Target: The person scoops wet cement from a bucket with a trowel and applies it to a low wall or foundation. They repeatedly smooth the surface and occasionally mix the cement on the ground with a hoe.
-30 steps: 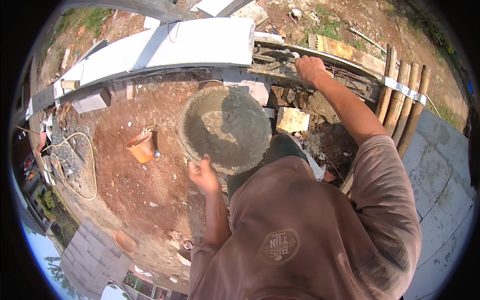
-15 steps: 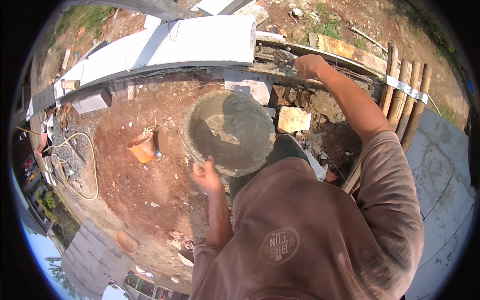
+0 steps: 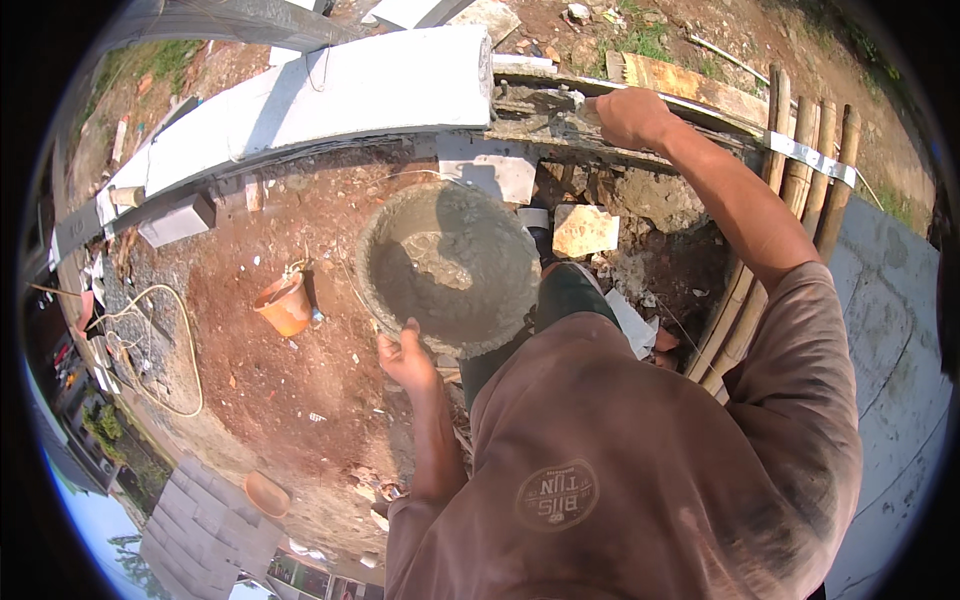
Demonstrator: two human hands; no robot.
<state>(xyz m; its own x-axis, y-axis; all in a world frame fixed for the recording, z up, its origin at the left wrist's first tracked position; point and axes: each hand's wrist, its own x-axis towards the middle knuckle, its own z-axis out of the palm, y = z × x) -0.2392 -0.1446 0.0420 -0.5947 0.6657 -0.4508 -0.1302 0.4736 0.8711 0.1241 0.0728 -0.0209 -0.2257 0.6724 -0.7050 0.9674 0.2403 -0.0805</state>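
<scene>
My left hand (image 3: 405, 355) is closed on the lower-left rim of a round, mortar-crusted basin (image 3: 365, 275) holding wet grey mortar (image 3: 450, 285). At upper right, my right hand (image 3: 630, 118) is closed over a mortar-smeared channel (image 3: 540, 130) with thin boards along it; what its fingers hold is too small and hidden to name. To the left of that channel lies a long white block section (image 3: 320, 90) along the top of the low wall.
Bamboo poles (image 3: 800, 150) stand at the right beside a grey slab (image 3: 880, 350). An orange bucket (image 3: 282, 305), a coiled hose (image 3: 195, 380) and a grey block (image 3: 178, 222) lie on the dirt at left. A pale broken piece (image 3: 585, 230) lies among rubble below the channel.
My right hand has risen slightly and turned over the channel, and my right forearm has shifted rightward. My left hand stays on the basin as the view moves slightly.
</scene>
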